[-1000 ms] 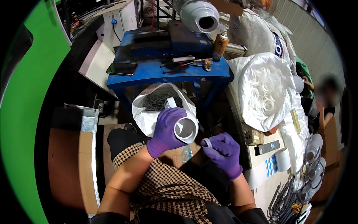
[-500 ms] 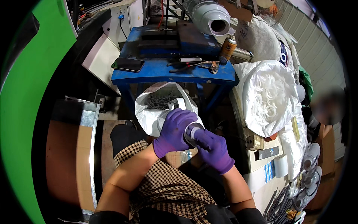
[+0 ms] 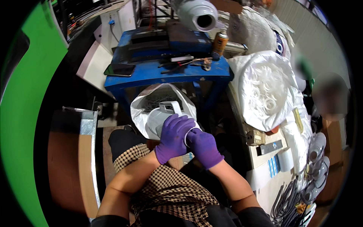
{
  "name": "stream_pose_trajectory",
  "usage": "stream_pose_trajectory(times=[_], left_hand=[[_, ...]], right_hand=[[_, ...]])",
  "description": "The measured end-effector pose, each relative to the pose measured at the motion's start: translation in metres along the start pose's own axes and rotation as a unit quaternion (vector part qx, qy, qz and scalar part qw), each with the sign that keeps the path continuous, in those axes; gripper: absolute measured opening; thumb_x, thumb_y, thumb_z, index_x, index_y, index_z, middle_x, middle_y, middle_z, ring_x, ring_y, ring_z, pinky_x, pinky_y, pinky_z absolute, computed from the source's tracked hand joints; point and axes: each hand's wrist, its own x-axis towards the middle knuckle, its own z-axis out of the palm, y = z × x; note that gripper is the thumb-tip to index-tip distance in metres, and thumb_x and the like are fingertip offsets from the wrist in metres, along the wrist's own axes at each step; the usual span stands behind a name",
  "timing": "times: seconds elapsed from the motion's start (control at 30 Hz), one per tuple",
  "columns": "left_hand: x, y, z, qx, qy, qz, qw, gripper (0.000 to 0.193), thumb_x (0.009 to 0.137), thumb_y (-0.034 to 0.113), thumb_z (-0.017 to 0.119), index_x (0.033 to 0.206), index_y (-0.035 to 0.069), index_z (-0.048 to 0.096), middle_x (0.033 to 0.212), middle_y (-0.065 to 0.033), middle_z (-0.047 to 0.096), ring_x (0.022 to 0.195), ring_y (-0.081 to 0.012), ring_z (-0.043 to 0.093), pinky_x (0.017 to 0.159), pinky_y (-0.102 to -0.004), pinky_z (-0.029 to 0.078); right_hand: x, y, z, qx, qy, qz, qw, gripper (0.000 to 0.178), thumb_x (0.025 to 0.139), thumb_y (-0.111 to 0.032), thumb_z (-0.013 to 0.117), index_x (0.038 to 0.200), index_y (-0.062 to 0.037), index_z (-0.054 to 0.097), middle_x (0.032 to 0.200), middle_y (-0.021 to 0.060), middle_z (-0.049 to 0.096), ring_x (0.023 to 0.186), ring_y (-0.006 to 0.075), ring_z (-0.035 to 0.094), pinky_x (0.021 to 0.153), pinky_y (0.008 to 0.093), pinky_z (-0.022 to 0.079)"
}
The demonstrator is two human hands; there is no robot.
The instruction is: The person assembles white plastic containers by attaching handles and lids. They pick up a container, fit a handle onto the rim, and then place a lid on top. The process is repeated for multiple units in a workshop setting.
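A light-grey plastic housing [image 3: 154, 120] with a loop handle [image 3: 174, 106] rests tilted in front of my lap, at the mouth of a white sack. My left hand [image 3: 174, 137], in a purple glove, wraps over its near end. Against the round open end presses my right hand [image 3: 204, 146], also gloved in purple, with its fingers closed and bent into the opening. A pale rim [image 3: 186, 138] shows between the two hands. Whatever the right fingers grip inside is hidden by the glove.
Behind the sack [image 3: 137, 113] stands a blue metal bench [image 3: 159, 75] with a phone [image 3: 120, 70], pliers [image 3: 177, 68] and a spray can [image 3: 219, 44]. To the right, a sack of white plastic rings [image 3: 269, 94] sits beside a label roll [image 3: 284, 160] and dark cables [image 3: 283, 200].
My right hand has moved left and closed over the housing's open end, covering the ring seen there before. More of the housing and its handle now shows. The whole view has shifted slightly.
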Motion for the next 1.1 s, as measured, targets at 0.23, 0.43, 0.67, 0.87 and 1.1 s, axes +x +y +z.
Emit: stream_pose_trajectory(times=[0.23, 0.43, 0.67, 0.87, 1.1], left_hand=[[-0.002, 0.027, 0.004, -0.015, -0.055, 0.037, 0.998, 0.040, 0.080, 0.028, 0.075, 0.114, 0.008, 0.069, 0.122, -0.0107, 0.070, 0.122, -0.0335, 0.062, 0.110, -0.0523, 0.040], [-0.004, 0.063, -0.019, -0.049, -0.044, 0.101, 0.993, 0.055, 0.079, 0.045, 0.081, 0.116, 0.008, 0.062, 0.116, -0.0113, 0.067, 0.115, -0.0356, 0.062, 0.107, -0.0535, 0.042], [-0.016, 0.073, -0.016, -0.048, -0.150, 0.607, 0.779, 0.053, 0.091, 0.032, 0.069, 0.136, 0.007, 0.061, 0.139, -0.0087, 0.061, 0.126, -0.0269, 0.059, 0.109, -0.0476, 0.048], [0.027, 0.064, 0.025, -0.009, -0.156, 0.465, 0.871, 0.053, 0.088, 0.026, 0.075, 0.134, 0.044, 0.058, 0.136, 0.0224, 0.058, 0.132, -0.0046, 0.051, 0.117, -0.0426, 0.037], [0.025, 0.052, 0.046, -0.050, -0.103, 0.451, 0.885, 0.038, 0.088, 0.030, 0.076, 0.122, 0.041, 0.066, 0.132, 0.0238, 0.060, 0.127, -0.0055, 0.055, 0.118, -0.0453, 0.038]], right_hand=[[-0.051, 0.014, 0.013, 0.198, 0.052, -0.062, 0.977, 0.026, 0.076, -0.007, 0.071, 0.100, -0.0019, 0.063, 0.097, 0.0209, 0.065, 0.090, 0.0385, 0.066, 0.081, 0.0455, 0.053], [-0.150, 0.034, -0.080, 0.205, 0.230, -0.071, 0.949, 0.029, 0.089, -0.009, 0.076, 0.117, -0.0040, 0.070, 0.115, 0.0162, 0.070, 0.111, 0.0359, 0.067, 0.098, 0.0429, 0.053], [-0.304, 0.177, -0.127, -0.089, 0.395, 0.342, 0.848, 0.024, 0.082, -0.016, 0.081, 0.104, -0.0079, 0.076, 0.102, 0.0135, 0.072, 0.096, 0.0316, 0.068, 0.087, 0.0410, 0.054], [-0.290, 0.194, -0.099, -0.124, 0.376, 0.411, 0.821, 0.014, 0.078, -0.017, 0.081, 0.087, -0.0083, 0.074, 0.095, 0.0095, 0.070, 0.092, 0.0310, 0.066, 0.082, 0.0429, 0.053], [-0.293, 0.195, -0.105, -0.177, 0.375, 0.413, 0.811, 0.011, 0.081, -0.016, 0.078, 0.088, -0.0081, 0.074, 0.093, 0.0102, 0.070, 0.092, 0.0310, 0.067, 0.080, 0.0417, 0.053]])
